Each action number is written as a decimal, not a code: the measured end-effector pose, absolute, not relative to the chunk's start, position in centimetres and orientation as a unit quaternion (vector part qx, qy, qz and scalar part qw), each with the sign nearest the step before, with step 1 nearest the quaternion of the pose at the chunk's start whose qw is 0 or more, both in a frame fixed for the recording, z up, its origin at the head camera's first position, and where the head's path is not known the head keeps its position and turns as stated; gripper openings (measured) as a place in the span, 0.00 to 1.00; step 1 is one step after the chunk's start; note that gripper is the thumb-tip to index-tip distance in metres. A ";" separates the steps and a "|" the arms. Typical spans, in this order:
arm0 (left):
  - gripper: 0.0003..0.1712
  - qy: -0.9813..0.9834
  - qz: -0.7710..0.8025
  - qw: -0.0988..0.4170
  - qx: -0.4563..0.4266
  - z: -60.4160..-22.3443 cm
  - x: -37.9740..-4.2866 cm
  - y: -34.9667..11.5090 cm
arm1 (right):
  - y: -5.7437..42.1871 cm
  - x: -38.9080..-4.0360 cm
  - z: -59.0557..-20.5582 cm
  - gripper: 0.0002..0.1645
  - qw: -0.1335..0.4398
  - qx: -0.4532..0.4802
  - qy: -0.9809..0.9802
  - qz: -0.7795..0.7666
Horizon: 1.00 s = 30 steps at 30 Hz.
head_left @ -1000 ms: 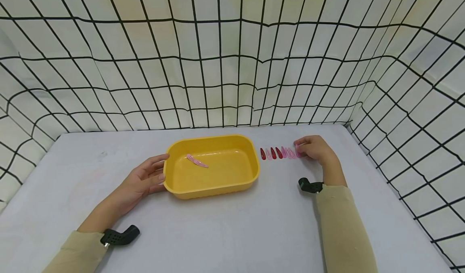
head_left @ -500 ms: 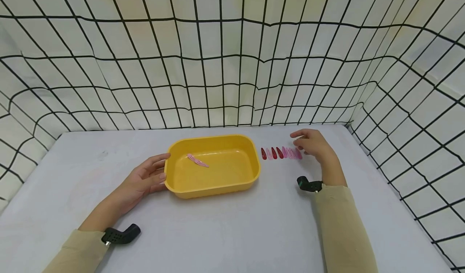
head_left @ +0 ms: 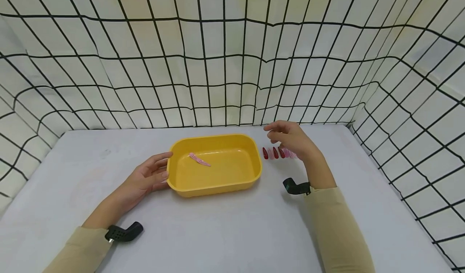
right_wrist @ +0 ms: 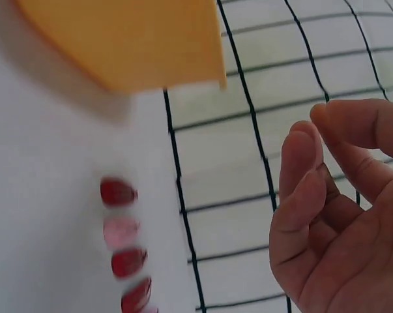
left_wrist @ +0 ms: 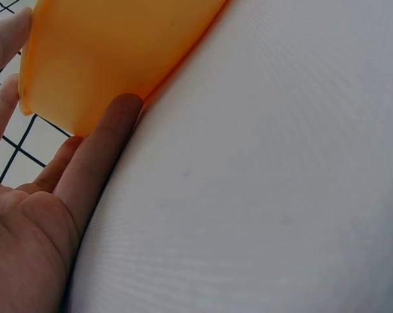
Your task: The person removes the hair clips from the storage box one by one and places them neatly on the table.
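A yellow plastic tray (head_left: 218, 190) stands on the table with one pink snap hair clip (head_left: 199, 160) lying inside it. My left hand (head_left: 147, 176) rests against the tray's left end, fingers extended along the outer wall (left_wrist: 85, 72). To the right of the tray, red and pink hair clips lie side by side in a row, beginning with a red hair clip (head_left: 265, 153). Above that row is my right hand (head_left: 290, 137), holding nothing, its fingers loosely bent. It partly hides the row in the head view. The right wrist view shows a pink hair clip (right_wrist: 121, 231) between red ones.
A white cloth (head_left: 218, 232) covers the table. Black grid mesh (head_left: 225, 71) backed with white sheeting rises behind the table, and more mesh (head_left: 417, 143) borders the right side. Each wrist wears a black camera mount (head_left: 296, 187).
My right hand has let go of a pink clip at the row's right end, lifted, and moved left over the row. The left hand stays at the tray.
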<state>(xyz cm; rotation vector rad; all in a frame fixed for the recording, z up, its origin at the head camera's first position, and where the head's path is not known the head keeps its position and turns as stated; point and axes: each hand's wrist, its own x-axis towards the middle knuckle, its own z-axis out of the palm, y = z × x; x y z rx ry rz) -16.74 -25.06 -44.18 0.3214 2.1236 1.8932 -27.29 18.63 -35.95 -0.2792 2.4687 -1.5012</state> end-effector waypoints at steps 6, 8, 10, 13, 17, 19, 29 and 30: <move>0.33 0.725 0.664 0.141 0.117 -44.2 -16.9 -25.0 | 14.9 -26.1 -35.1 0.16 0.133 -0.142 0.831 -0.520; 0.33 0.726 0.664 0.141 0.115 -44.2 -17.0 -25.0 | 13.5 -25.9 -35.0 0.16 0.140 -0.161 0.827 -0.520; 0.33 0.727 0.662 0.140 0.113 -44.2 -17.0 -24.9 | 12.0 -25.9 -35.0 0.16 0.148 -0.180 0.822 -0.521; 0.33 0.725 0.664 0.142 0.112 -44.1 -17.0 -24.9 | 10.0 -26.0 -35.5 0.14 0.161 -0.202 0.816 -0.518; 0.33 0.723 0.666 0.144 0.112 -44.1 -17.0 -24.9 | 7.5 -25.8 -35.7 0.14 0.184 -0.217 0.819 -0.499; 0.33 0.724 0.665 0.144 0.112 -44.0 -17.0 -24.9 | 6.5 -25.6 -35.8 0.15 0.198 -0.219 0.826 -0.480; 0.33 0.724 0.664 0.146 0.117 -44.1 -16.9 -25.1 | 2.7 -24.5 -37.8 0.18 0.183 -0.303 0.883 -0.307; 0.33 0.725 0.663 0.145 0.116 -44.1 -16.8 -25.1 | 2.5 -24.4 -37.9 0.19 0.178 -0.310 0.888 -0.289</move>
